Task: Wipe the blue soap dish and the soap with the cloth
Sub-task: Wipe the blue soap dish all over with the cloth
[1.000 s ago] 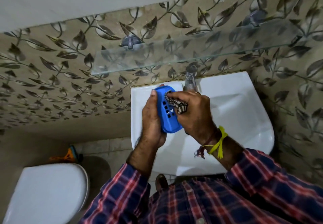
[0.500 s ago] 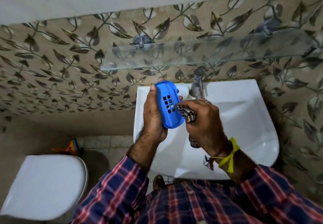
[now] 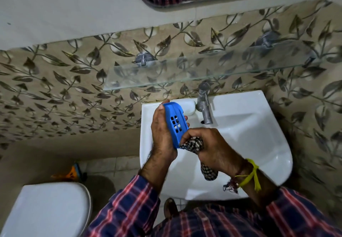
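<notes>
- Left hand (image 3: 162, 135) has the blue dish (image 3: 175, 124) clamped edge-on: thumb side on the left rim, fingertips poking out past the right rim. So that hand is wrapped tight around the dish.
- Dish is held up over the left part of the white sink (image 3: 259, 144), tilted so its underside faces the camera. You can see the little grid of drain holes in the middle.
- Right hand (image 3: 211, 148) is balled up around a checked cloth (image 3: 193, 144). A wad of it sticks out at the knuckles and presses right against the lower end of the dish.
- The rest of the cloth hangs out below that fist, over the basin.
- Can't spot the soap anywhere, it may be hidden by the dish or the hands, no way to tell.
- Yellow thread (image 3: 251, 173) tied on the right wrist, with some darker threads next to it.
- Metal tap (image 3: 204, 105) stands at the back of the sink, just right of the dish, not touching it.
- Glass shelf (image 3: 203, 70) runs along the leaf-patterned wall above the tap.
- Toilet lid (image 3: 46, 209) sits bottom left, well apart from the sink.
- Both sleeves are red and blue plaid.
</notes>
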